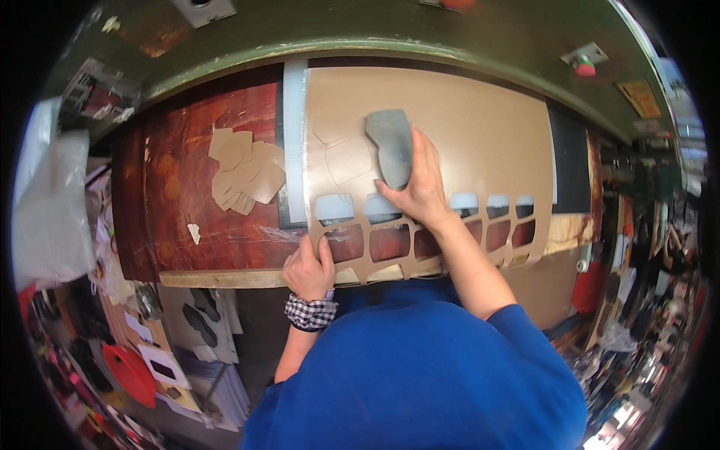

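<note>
A tan sheet of leather-like material (pixel 465 112) lies across the work table. Rows of cut-out openings run along its near edge. My right hand (pixel 421 180) has its thumb at the near end and its fingers along the right side of a grey cutting die (pixel 391 148), which rests on the sheet. Just left of the die, cut outlines (pixel 349 159) show in the sheet. My left hand (pixel 309 268) is closed on the sheet's near left corner, its thumb and finger at the lattice of offcut; the fingers' undersides are hidden.
Cut tan pieces (pixel 249 166) lie in a loose pile on the worn reddish table (pixel 172 180) at left. A green machine beam (pixel 360 37) spans the far side, with a red button (pixel 585 67) at right. Plastic bags (pixel 52 202) hang at far left.
</note>
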### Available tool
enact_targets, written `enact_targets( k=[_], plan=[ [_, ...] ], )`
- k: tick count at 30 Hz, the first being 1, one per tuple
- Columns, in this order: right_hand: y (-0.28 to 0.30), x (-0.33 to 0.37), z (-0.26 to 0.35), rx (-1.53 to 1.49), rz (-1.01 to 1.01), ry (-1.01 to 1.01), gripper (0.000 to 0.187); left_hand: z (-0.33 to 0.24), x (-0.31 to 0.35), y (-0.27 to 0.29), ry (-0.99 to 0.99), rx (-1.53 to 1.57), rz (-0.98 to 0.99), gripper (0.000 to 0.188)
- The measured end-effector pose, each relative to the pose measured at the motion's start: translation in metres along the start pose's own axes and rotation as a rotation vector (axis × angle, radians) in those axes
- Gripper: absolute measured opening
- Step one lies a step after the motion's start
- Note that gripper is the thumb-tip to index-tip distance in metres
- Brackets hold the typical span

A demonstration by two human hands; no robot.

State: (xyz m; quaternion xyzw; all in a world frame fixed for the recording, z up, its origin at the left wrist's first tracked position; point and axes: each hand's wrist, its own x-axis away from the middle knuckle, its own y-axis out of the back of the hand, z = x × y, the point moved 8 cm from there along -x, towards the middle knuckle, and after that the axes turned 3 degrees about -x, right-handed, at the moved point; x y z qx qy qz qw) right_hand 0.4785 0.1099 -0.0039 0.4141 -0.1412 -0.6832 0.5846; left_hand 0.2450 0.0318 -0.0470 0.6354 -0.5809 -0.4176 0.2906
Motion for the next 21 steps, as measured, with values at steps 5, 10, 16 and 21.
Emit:
enact_targets(
  k=[5, 10, 16, 21],
  plan=[
    [0.029, 0.003, -0.022, -0.098, -0.033, -0.080, 0.105, 0.008, -0.002, -0.002, 0.022, -0.027, -0.099, 0.025],
    [0.146, 0.067, -0.097, -0.162, -0.512, -0.361, 0.059, 0.027, 0.004, -0.010, 0.036, -0.066, -0.153, 0.022],
    [0.330, 0.195, -0.231, -0.442, -1.006, -0.632, 0.015, -0.054, -0.014, 0.021, -0.365, -0.173, -0.694, 0.031],
    [0.500, 0.247, -0.336, -0.403, -1.230, -0.495, 0.014, -0.198, -0.018, -0.128, -0.617, 0.223, -0.330, 0.038]
  ],
)
